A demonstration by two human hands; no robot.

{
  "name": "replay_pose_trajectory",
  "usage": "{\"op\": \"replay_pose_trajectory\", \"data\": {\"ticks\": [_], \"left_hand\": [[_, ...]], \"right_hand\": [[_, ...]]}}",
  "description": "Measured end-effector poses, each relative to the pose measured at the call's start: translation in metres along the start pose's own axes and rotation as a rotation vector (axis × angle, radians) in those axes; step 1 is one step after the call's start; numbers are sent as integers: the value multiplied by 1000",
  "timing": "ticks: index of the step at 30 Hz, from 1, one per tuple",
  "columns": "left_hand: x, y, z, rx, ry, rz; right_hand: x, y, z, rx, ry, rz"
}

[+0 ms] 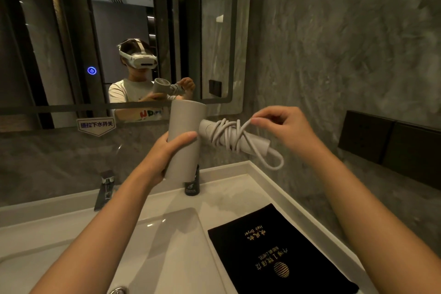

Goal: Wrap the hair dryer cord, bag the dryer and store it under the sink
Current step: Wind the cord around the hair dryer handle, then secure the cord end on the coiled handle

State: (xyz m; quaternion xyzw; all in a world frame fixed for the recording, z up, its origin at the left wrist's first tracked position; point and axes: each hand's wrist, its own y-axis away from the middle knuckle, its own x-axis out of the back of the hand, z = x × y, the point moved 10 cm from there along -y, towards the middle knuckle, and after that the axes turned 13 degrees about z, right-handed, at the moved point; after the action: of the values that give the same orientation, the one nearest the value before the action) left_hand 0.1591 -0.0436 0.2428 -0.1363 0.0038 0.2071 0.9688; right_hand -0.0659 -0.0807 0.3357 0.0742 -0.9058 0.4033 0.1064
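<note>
We see the hair dryer (185, 137) held up over the sink (167, 241), the left hand (167, 150) clasped around its barrel. The right hand (284, 126) pinches a strand of the cord (226, 136), which is coiled around the handle with 1 loop hanging free. The black bag (279, 253) lies flat on the surface (238, 188).

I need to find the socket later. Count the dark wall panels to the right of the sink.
2. The nearer panel and the farther panel sit side by side on the right wall, above the counter. More may lie outside the frame.
</note>
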Motion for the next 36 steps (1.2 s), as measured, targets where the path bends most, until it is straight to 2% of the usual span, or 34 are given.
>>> {"op": "replay_pose_trajectory", "data": {"ticks": [4, 7, 11, 16, 21, 24, 26, 28, 29, 31, 32, 34, 36], "left_hand": [[-21, 9, -33, 270, 249, -77], [-37, 16, -55, 433, 415, -108], [-53, 22, -74, 559, 559, -107], [-75, 29, -100, 711, 642, -212], [-90, 39, -123, 868, 609, -322], [-94, 42, -143, 946, 524, -285], [-101, 47, -155, 951, 427, -329], [-106, 51, -163, 883, 236, -352], [-104, 47, -165, 791, 91, -320], [-97, 33, -157, 528, -198, -206], [-97, 26, -143, 368, -272, -160], [-116, 26, -106, 69, -233, -197], [-142, 39, -83, -126, -228, -284]], "right_hand": [[-3, 8, 15, -104, -235, 17], [-7, 21, 17, -144, -398, -57], [-5, 30, 27, -194, -403, -122], [-5, 38, 29, -208, -389, -225], [8, 31, 44, -156, -169, -80], [14, 27, 53, -158, -182, 47], [14, 26, 61, -206, -193, 112], [11, 29, 71, -267, -169, 119], [9, 32, 77, -288, -141, 113], [6, 40, 89, -310, -47, 102], [5, 45, 95, -323, 2, 98], [3, 57, 106, -350, 62, 90], [1, 70, 115, -369, 101, 77]]}}
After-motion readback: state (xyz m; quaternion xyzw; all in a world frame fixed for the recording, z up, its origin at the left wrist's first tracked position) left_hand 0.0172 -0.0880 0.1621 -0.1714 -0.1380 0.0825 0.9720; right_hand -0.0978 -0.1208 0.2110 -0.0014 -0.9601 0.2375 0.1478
